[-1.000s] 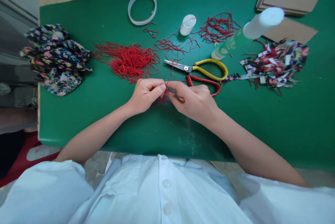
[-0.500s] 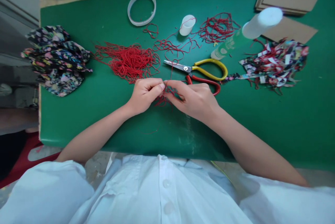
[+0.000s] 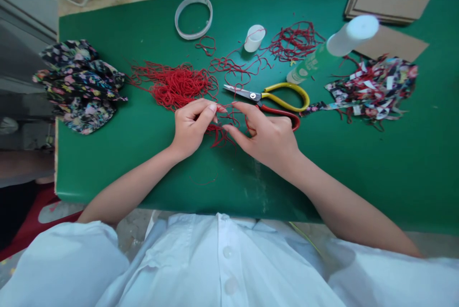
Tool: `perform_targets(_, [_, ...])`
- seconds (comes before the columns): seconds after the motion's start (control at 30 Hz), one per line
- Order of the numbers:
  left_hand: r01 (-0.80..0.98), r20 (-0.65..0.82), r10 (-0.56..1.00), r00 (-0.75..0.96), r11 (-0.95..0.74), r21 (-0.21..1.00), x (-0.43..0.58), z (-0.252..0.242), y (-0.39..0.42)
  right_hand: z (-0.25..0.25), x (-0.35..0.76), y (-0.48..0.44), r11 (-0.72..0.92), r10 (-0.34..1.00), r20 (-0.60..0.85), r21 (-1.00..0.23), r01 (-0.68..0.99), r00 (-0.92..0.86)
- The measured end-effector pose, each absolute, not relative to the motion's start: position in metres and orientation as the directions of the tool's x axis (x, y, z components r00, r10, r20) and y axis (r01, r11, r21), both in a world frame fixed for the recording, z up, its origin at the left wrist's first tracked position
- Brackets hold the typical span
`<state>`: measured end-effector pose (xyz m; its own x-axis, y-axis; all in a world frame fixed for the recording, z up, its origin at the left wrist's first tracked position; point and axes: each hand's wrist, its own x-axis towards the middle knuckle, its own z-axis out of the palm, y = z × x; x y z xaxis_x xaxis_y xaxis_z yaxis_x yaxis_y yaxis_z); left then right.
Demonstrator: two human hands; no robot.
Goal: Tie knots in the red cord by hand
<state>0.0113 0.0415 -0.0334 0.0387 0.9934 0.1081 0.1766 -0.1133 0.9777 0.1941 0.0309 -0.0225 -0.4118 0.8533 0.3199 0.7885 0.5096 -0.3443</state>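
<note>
Over the middle of the green table, my left hand (image 3: 191, 127) pinches thin red cord (image 3: 225, 106) between thumb and curled fingers. A strand stretches across to my right hand (image 3: 270, 135), passing at its index fingertip. The right thumb and index finger stand apart, while the other fingers curl in with cord beside them. Below the fingertips hangs or lies a small red cord bunch (image 3: 220, 139), partly hidden by the hands. Scissors (image 3: 256, 97) with one yellow and one red handle lie open just beyond my right hand. A large red cord pile (image 3: 182, 84) lies behind my left hand.
Floral cloth (image 3: 82, 87) lies left; fabric scraps (image 3: 380, 89) lie right. Farther back are a tape ring (image 3: 178, 22), a small white cup (image 3: 254, 41), a red cord tangle (image 3: 296, 41), a white-capped bottle (image 3: 313, 60) and stacked cardboard (image 3: 390, 3).
My hands have drawn apart, the left moving slightly left, and the cord now spans the gap between them. The right thumb and index finger have spread. The view has shifted slightly.
</note>
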Motion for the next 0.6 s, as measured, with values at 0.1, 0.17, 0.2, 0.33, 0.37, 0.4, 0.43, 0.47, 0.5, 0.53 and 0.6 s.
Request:
perform_targets(0.1, [0.132, 0.095, 0.994, 0.045, -0.100, 0.986, 0.010, -0.035, 0.042, -0.021, 0.194, 0.032, 0.493, 0.869, 0.246, -0.380, 0.782, -0.429])
perform_targets(0.17, [0.125, 0.099, 0.993, 0.061, -0.106, 0.986, 0.010, -0.036, 0.042, -0.019, 0.193, 0.032, 0.483, 0.876, 0.218, -0.401, 0.779, -0.431])
perform_targets(0.2, [0.129, 0.103, 0.992, 0.068, -0.111, 0.985, 0.010, -0.035, 0.042, -0.017, 0.193, 0.032, 0.476, 0.880, 0.208, -0.404, 0.781, -0.428])
perform_targets(0.33, [0.136, 0.123, 0.990, 0.070, -0.132, 0.982, 0.009, -0.034, 0.040, -0.012, 0.193, 0.034, 0.414, 0.910, 0.168, -0.331, 0.848, -0.378])
perform_targets(0.37, [0.133, 0.129, 0.989, 0.066, -0.137, 0.982, 0.009, -0.034, 0.039, -0.012, 0.194, 0.034, 0.394, 0.918, 0.165, -0.300, 0.869, -0.360])
perform_targets(0.4, [0.126, 0.137, 0.989, 0.060, -0.144, 0.982, 0.009, -0.034, 0.039, -0.012, 0.194, 0.035, 0.379, 0.924, 0.165, -0.274, 0.884, -0.345])
perform_targets(0.43, [0.112, 0.148, 0.988, 0.052, -0.153, 0.982, 0.010, -0.035, 0.039, -0.012, 0.194, 0.035, 0.367, 0.928, 0.170, -0.257, 0.894, -0.333])
perform_targets(0.47, [0.091, 0.160, 0.986, 0.042, -0.164, 0.982, 0.010, -0.035, 0.039, -0.013, 0.194, 0.035, 0.363, 0.929, 0.176, -0.248, 0.898, -0.327])
perform_targets(0.5, [0.063, 0.173, 0.985, 0.028, -0.174, 0.983, 0.010, -0.036, 0.039, -0.014, 0.195, 0.036, 0.368, 0.926, 0.182, -0.246, 0.897, -0.330])
perform_targets(0.53, [0.028, 0.183, 0.983, 0.010, -0.183, 0.983, 0.010, -0.037, 0.039, -0.014, 0.195, 0.036, 0.382, 0.920, 0.187, -0.248, 0.890, -0.343])
perform_targets(0.6, [-0.035, 0.198, 0.980, -0.021, -0.199, 0.979, 0.010, -0.038, 0.040, -0.015, 0.197, 0.037, 0.421, 0.904, 0.198, -0.249, 0.872, -0.380])
